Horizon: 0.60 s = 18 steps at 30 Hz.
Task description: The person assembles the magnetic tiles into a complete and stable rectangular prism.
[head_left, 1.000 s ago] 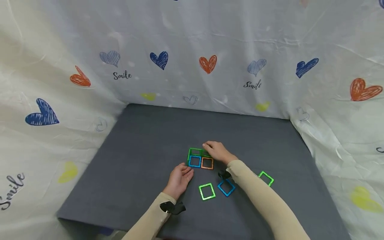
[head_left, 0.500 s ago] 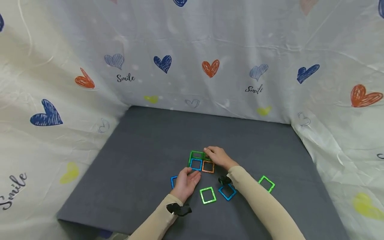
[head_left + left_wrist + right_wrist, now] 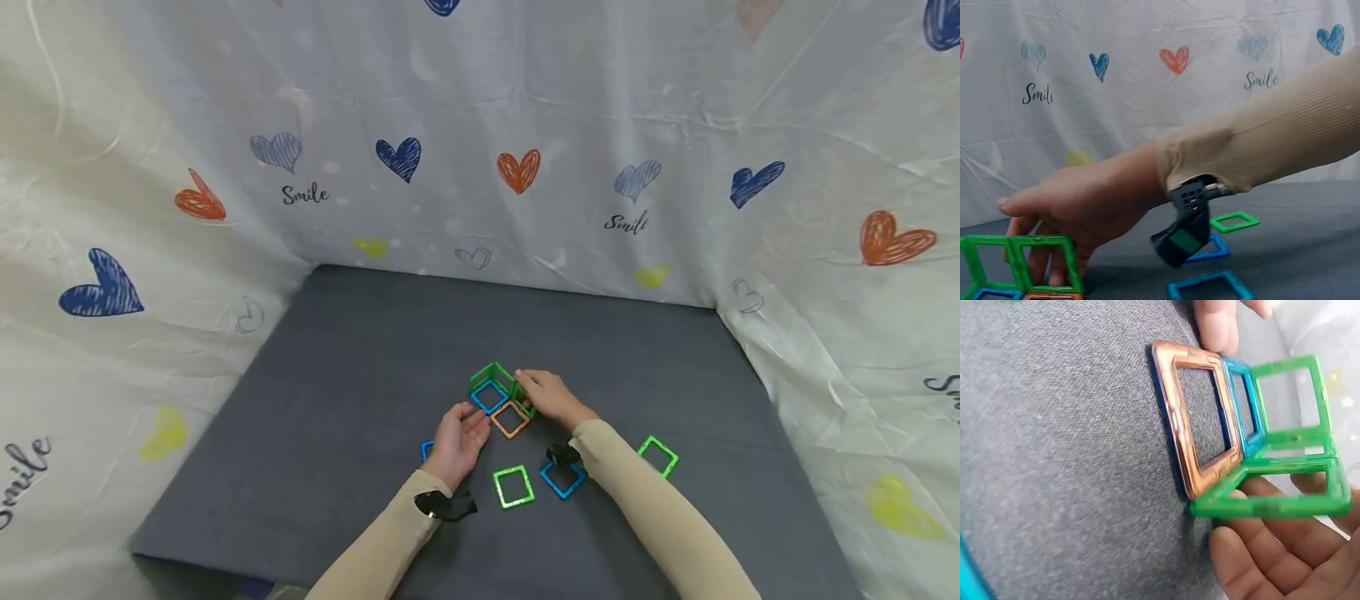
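Note:
A build of square magnetic tiles sits mid-table: a blue tile (image 3: 481,405) and an orange tile (image 3: 1175,419) lie flat side by side, with several green tiles (image 3: 1047,240) standing along their far sides. My right hand (image 3: 551,396) is at the build's right, its fingers against the outer face of one upright green tile (image 3: 1266,505). No thumb shows wrapped over that tile. My left hand (image 3: 459,442) is palm up at the near left, its fingertips right at the edge where blue and orange meet. The left wrist view shows my right hand rather than the left.
Nearer the front lie a loose green tile (image 3: 519,504) and a loose blue tile (image 3: 551,487), the latter partly under my right wrist. Another green tile (image 3: 665,447) is beyond the right forearm. Part of a blue tile (image 3: 426,450) peeks out left of my left hand.
The build has turned clockwise in the head view, orange swinging toward the front. My left hand first came right to the build's near edge; my right hand has stayed at its right side.

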Available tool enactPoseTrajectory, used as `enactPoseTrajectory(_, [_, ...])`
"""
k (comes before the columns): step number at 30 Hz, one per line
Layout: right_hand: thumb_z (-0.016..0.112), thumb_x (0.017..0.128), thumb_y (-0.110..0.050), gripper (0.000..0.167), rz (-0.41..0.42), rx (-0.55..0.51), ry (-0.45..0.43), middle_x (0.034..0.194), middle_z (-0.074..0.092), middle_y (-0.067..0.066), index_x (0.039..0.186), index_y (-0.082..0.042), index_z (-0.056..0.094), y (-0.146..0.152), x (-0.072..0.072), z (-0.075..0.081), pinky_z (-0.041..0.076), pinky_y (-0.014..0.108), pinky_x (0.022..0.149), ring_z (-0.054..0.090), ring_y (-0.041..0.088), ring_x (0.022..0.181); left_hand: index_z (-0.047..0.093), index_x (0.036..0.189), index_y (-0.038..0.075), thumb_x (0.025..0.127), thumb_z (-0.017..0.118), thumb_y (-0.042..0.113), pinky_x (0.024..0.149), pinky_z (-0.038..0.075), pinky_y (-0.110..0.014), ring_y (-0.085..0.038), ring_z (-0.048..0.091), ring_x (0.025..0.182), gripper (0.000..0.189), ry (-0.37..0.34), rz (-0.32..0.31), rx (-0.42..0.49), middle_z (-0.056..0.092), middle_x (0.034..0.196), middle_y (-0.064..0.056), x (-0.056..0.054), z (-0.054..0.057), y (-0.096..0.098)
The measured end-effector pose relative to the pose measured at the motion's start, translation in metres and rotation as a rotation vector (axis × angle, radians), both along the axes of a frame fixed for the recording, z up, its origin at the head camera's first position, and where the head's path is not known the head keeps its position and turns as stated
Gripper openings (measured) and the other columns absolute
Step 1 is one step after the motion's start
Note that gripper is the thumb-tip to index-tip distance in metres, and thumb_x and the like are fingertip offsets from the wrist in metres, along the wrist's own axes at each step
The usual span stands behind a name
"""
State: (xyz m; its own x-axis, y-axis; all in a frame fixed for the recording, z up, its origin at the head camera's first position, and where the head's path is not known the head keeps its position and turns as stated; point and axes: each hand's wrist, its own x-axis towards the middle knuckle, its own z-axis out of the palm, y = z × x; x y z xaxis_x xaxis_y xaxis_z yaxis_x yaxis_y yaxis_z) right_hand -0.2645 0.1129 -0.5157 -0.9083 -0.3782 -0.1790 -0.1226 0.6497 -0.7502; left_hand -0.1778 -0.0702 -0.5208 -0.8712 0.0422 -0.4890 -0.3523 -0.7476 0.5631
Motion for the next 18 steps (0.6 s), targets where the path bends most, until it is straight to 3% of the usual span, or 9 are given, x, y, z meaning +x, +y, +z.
enactPoseTrajectory(2, [0.033,0.112,-0.038,0.048,-0.015,-0.015,-0.011,0.081,0.062,0.009,0.094,-0.004,0.063,0.002,0.002,-0.002,0.048,0.033,0.071,0.063,0.017,0.074,-0.001,0.162,-0.001,0.106,0.031,0.011,0.13,0.016,-0.048,-0.046,0.013,0.157,0.066,0.004,-0.018,-0.026,0.007,0.165,-0.036,-0.004,0.0,-0.001])
enactPoseTrajectory(4, [0.033,0.112,-0.034,0.047,-0.042,-0.053,-0.036,0.08,0.061,0.009,0.104,-0.003,0.066,0.005,0.003,-0.006,0.049,0.032,0.07,0.063,0.017,0.073,0.0,0.163,-0.001,0.107,0.032,0.012,0.13,0.016,-0.048,-0.045,0.014,0.157,0.066,0.013,-0.036,-0.056,0.009,0.166,-0.036,-0.007,0.0,-0.002])
enactPoseTrajectory(7, [0.037,0.109,-0.022,0.039,-0.088,-0.106,-0.084,0.086,0.064,0.011,0.123,0.001,0.066,0.007,0.006,-0.009,0.053,0.032,0.068,0.063,0.018,0.074,0.003,0.162,-0.003,0.108,0.032,0.013,0.13,0.016,-0.048,-0.045,0.013,0.157,0.063,0.034,-0.075,-0.107,0.01,0.166,-0.035,-0.012,0.001,-0.004])
enactPoseTrajectory(9, [0.042,0.104,-0.011,0.038,-0.112,-0.126,-0.105,0.098,0.069,0.013,0.134,0.0,0.062,0.008,0.008,-0.01,0.056,0.032,0.068,0.065,0.018,0.08,0.005,0.161,-0.006,0.109,0.031,0.014,0.13,0.017,-0.048,-0.045,0.014,0.157,0.062,0.052,-0.108,-0.15,0.011,0.166,-0.035,-0.014,0.001,-0.005])
enactPoseTrajectory(14, [0.055,0.095,0.0,0.038,-0.093,-0.065,-0.061,0.114,0.072,0.019,0.132,0.003,0.063,0.01,0.013,-0.011,0.058,0.033,0.071,0.069,0.021,0.089,0.009,0.161,-0.007,0.109,0.031,0.016,0.129,0.019,-0.049,-0.045,0.017,0.156,0.061,0.088,-0.178,-0.233,0.014,0.166,-0.034,-0.021,-0.002,-0.006])
enactPoseTrajectory(18, [0.065,0.092,-0.003,0.032,-0.083,-0.011,0.009,0.105,0.074,0.016,0.123,0.003,0.069,0.011,0.015,-0.011,0.058,0.035,0.071,0.069,0.024,0.088,0.011,0.161,-0.005,0.109,0.032,0.016,0.128,0.021,-0.05,-0.045,0.02,0.156,0.06,0.102,-0.203,-0.272,0.017,0.166,-0.033,-0.025,-0.004,-0.005])
